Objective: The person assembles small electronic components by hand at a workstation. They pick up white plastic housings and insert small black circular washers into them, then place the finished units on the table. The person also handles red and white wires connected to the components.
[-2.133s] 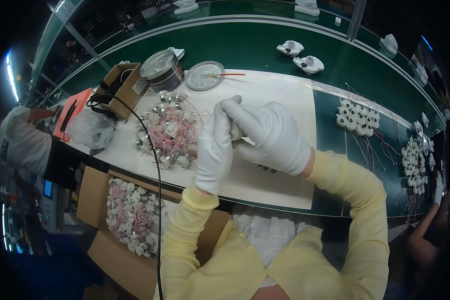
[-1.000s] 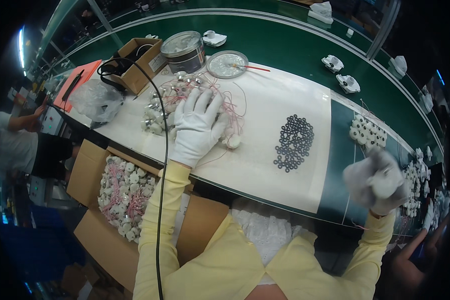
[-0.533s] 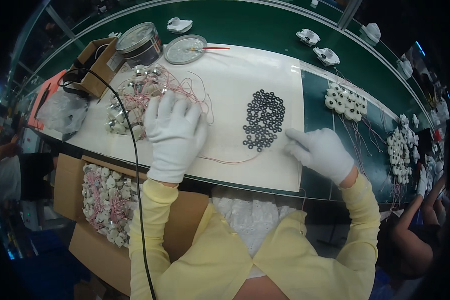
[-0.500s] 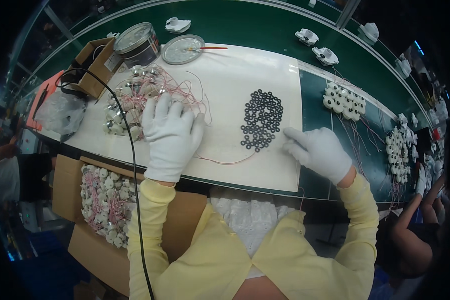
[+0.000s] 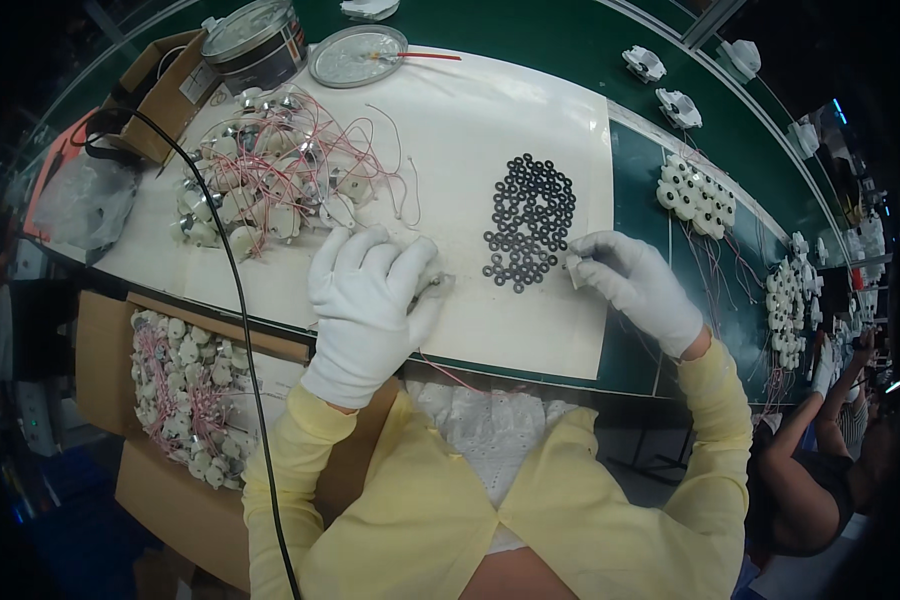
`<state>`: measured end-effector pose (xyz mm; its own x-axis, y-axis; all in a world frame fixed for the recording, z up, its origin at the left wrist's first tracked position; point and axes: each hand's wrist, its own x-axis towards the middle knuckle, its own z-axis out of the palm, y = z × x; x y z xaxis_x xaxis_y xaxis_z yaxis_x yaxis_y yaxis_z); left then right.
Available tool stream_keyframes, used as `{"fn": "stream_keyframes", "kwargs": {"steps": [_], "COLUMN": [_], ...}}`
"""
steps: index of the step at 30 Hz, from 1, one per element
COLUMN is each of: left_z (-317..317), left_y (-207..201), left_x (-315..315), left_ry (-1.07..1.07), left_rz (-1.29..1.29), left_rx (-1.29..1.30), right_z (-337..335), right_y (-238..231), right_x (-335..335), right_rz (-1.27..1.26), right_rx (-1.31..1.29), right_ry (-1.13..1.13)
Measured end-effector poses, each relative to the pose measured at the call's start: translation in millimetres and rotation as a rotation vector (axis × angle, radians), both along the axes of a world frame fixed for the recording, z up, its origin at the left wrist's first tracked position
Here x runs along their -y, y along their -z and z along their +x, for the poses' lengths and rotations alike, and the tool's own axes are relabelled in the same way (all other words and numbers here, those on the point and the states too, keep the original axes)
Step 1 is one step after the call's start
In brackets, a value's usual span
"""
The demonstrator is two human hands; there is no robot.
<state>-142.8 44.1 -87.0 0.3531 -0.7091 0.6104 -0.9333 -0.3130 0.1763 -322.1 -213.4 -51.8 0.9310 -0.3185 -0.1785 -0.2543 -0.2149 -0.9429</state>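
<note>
My left hand [image 5: 370, 295], in a white glove, is closed round a small wired motor [image 5: 432, 287], mostly hidden by the fingers. A thin red wire [image 5: 452, 372] trails from below that hand over the table's front edge. My right hand [image 5: 638, 285], gloved too, has its thumb and forefinger pinched at the right edge of a patch of small black rings [image 5: 530, 222]. What sits between those fingertips is too small to make out. Beyond my left hand lies a heap of small motors [image 5: 260, 175] with whitish caps and tangled red wires.
A lidded tin [image 5: 255, 50], a round lid [image 5: 355, 58] with a red stick and a cardboard box [image 5: 165, 95] stand at the back left. Rows of white capped parts [image 5: 695, 197] lie at right. An open carton [image 5: 190, 400] of motors sits below left. A black cable [image 5: 232, 270] crosses the left side.
My left hand has left the heap, moved nearer with a small motor and closed on it. My right hand's fingers have drawn into a pinch by the rings. The view has shifted slightly.
</note>
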Motion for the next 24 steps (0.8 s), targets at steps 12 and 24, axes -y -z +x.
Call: {"fn": "stream_keyframes", "kwargs": {"steps": [12, 24], "left_z": [3, 5], "left_y": [3, 4], "left_x": [-1, -3], "left_ry": [0.025, 0.051], "left_rz": [-0.024, -0.008], "left_rx": [-0.058, -0.081], "right_z": [17, 22], "right_y": [-21, -42], "right_x": [-2, -4], "right_rz": [-1.107, -1.466], "right_rx": [0.256, 0.143], "right_ry": [-0.256, -0.542]}}
